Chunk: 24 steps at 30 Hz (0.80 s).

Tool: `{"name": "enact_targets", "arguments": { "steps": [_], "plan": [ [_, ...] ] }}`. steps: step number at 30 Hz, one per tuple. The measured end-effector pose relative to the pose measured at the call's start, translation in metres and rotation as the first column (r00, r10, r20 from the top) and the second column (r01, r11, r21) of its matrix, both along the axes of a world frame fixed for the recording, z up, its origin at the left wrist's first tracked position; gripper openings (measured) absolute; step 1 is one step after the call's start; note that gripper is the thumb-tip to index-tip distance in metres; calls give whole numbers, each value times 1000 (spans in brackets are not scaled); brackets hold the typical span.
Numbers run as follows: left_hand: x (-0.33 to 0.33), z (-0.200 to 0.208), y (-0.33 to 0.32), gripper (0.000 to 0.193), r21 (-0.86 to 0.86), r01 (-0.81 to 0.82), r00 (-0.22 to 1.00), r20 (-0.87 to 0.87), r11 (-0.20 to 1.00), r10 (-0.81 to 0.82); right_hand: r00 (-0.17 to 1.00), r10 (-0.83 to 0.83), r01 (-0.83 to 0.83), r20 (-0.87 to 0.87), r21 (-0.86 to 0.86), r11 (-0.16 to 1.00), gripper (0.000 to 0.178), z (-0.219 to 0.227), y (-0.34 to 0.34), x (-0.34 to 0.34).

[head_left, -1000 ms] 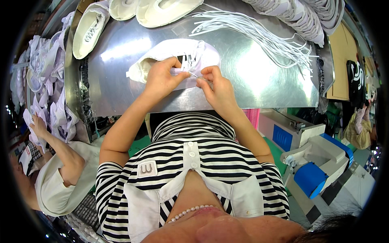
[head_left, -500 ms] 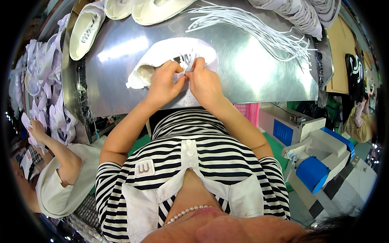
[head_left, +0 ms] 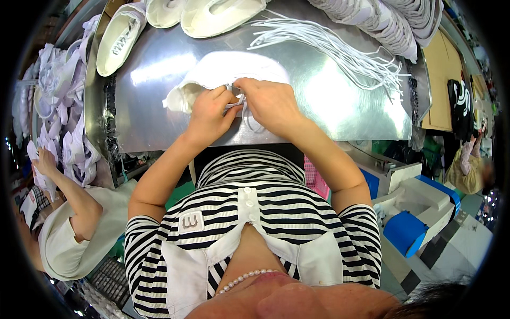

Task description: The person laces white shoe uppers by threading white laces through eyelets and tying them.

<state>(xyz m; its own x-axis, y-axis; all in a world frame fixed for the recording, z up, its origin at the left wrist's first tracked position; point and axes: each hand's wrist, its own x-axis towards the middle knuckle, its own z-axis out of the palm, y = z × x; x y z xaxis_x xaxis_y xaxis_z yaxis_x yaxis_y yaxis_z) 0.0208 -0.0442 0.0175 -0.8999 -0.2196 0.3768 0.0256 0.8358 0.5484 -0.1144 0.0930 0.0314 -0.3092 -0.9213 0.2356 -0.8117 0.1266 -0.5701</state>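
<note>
So I'm standing here watching, and the white shoe (head_left: 234, 66) is sitting on the metal desk (head_left: 159, 127), right in front of the person, heel opening to the left, toe end to the right under a hand. The left hand (head_left: 211, 114) has its grip pinched closed by the lacing, on a bit of white lace (head_left: 245, 113) as far as I can see. The right hand (head_left: 270, 103) is bent over the front of the shoe; its fingertips are mostly tucked away, so I can't tell if that grip is closed on anything.

My guess on handling: light, soft and floppy, no sole that I can spot, so the sides would cave if you squeezed hard. I'd hold it by the lacing edge or the heel collar. Smooth metal probably lets it skate around, and thin lace looks easy to lose.

Edges: the near edge of the desk is just below the hands, so watch pulling toward the body. More room to the right, up to the loose bundle of laces (head_left: 329, 48). Pale shoes (head_left: 121, 42) line the far left side, so less slack that way.
</note>
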Motion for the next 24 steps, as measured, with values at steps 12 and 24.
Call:
{"name": "enact_targets", "arguments": {
  "steps": [12, 24],
  "plan": [
    [0, -13, -4, 22, -104, 123, 986, -102, 987, -133, 898, -147, 88, 414, 158, 984, 24, -26, -18, -21],
    [-6, 4, 7, 21, -194, 205, 977, -15, 959, -212, 731, -3, 550, 683, -585, 596, 9, 37, 26, -126]
  ]
}}
